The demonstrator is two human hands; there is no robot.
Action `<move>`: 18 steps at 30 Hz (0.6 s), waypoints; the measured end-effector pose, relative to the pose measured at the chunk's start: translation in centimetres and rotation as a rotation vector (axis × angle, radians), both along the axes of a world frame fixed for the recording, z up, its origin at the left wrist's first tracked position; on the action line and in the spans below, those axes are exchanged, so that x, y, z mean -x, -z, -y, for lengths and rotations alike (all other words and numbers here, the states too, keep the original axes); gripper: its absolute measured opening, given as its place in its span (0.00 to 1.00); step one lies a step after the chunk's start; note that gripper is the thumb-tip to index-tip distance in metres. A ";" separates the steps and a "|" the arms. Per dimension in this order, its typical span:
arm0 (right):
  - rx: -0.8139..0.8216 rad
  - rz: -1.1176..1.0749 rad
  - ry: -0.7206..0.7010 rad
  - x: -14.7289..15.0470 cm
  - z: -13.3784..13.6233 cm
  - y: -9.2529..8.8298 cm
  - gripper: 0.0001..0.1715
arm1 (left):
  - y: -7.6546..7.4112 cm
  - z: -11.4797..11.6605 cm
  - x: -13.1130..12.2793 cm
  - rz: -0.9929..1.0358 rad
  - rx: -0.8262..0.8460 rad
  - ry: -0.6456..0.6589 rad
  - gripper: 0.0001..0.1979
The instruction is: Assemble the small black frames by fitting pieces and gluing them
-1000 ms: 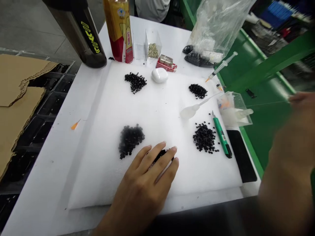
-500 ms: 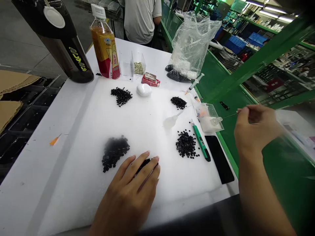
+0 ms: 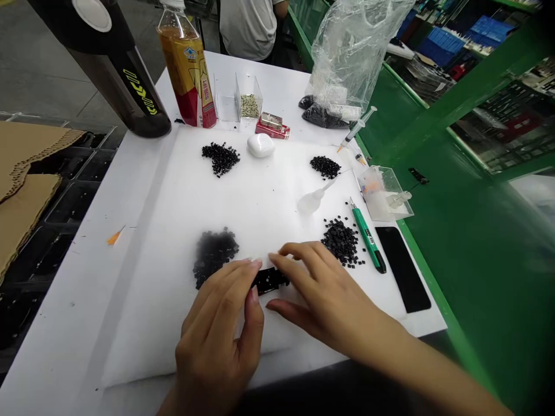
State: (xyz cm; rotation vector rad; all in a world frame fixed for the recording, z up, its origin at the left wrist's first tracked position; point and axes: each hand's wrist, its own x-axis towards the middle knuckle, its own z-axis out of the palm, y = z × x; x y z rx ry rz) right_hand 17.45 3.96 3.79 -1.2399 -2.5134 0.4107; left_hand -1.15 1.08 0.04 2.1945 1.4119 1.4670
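A small flat glossy black piece (image 3: 269, 281) lies at the front of the white mat (image 3: 260, 219). My left hand (image 3: 221, 323) has its left end between thumb and fingers. My right hand (image 3: 318, 289) hovers at the other end, thumb and fingers apart; whether a fingertip touches the piece I cannot tell. Behind my left hand is a pile of black square chips (image 3: 214, 251), partly blurred. Another pile of black chips (image 3: 340, 241) lies beyond my right hand, next to a green craft knife (image 3: 367, 238).
A white squeeze dropper (image 3: 311, 200), a syringe (image 3: 358, 128) and a clear box (image 3: 385, 193) holding a small bottle (image 3: 399, 199) stand right. A black phone (image 3: 403, 268) lies at the right edge. A drink bottle (image 3: 186, 69) and dark tumbler (image 3: 117, 69) stand back left.
My right hand has left the thin rod by the small bottle and come left to the black piece. My left hand has gone from lying over the piece to pinching its end.
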 end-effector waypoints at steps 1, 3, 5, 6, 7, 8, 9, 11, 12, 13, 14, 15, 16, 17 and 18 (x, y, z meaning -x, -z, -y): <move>0.008 0.016 -0.008 0.5 -0.4 0.2 0.22 | 0.0 0.0 0.0 0.015 -0.002 -0.007 0.18; 0.005 0.012 -0.025 1.2 -1.0 0.5 0.15 | 0.0 0.1 0.1 0.034 -0.006 -0.020 0.18; -0.008 -0.007 -0.031 1.7 -1.2 0.6 0.11 | 0.0 0.1 0.2 0.042 -0.006 -0.027 0.17; -0.018 -0.011 -0.029 1.9 -1.0 0.5 0.10 | -0.1 0.1 0.3 0.043 -0.004 -0.030 0.17; -0.029 -0.015 -0.021 1.9 -0.7 0.3 0.10 | -0.1 0.2 0.4 0.043 0.000 -0.034 0.18; -0.037 -0.020 -0.006 1.6 -0.3 0.1 0.10 | -0.1 0.2 0.4 0.044 0.007 -0.038 0.18; -0.050 -0.033 0.016 0.8 0.1 -0.1 0.10 | -0.2 0.3 0.5 0.047 0.016 -0.043 0.19; -0.100 -0.060 0.119 -2.6 0.8 -0.6 0.12 | -0.3 0.4 0.4 0.050 0.036 -0.049 0.19; -0.149 -0.072 0.210 -5.2 0.9 -0.7 0.13 | -0.4 0.4 0.3 0.048 0.045 -0.052 0.19; -0.224 -0.045 0.358 -8.5 0.8 -0.7 0.14 | -0.4 0.4 0.2 0.044 0.056 -0.054 0.18; -0.311 0.017 0.550 -12.1 0.6 -0.6 0.17 | -0.4 0.4 0.1 0.044 0.067 -0.058 0.18; -0.366 0.096 0.767 -16.0 0.3 -0.4 0.19 | -0.3 0.3 0.0 0.047 0.075 -0.063 0.17; -0.367 0.138 0.873 -19.7 0.1 -0.1 0.19 | -0.2 0.3 -0.1 0.055 0.079 -0.066 0.18; -0.363 0.164 0.950 -23.1 -0.1 0.4 0.22 | -0.1 0.2 -0.1 0.062 0.077 -0.061 0.18; -0.327 0.186 0.993 -26.0 0.0 1.0 0.25 | 0.2 0.1 0.0 0.068 0.068 -0.054 0.18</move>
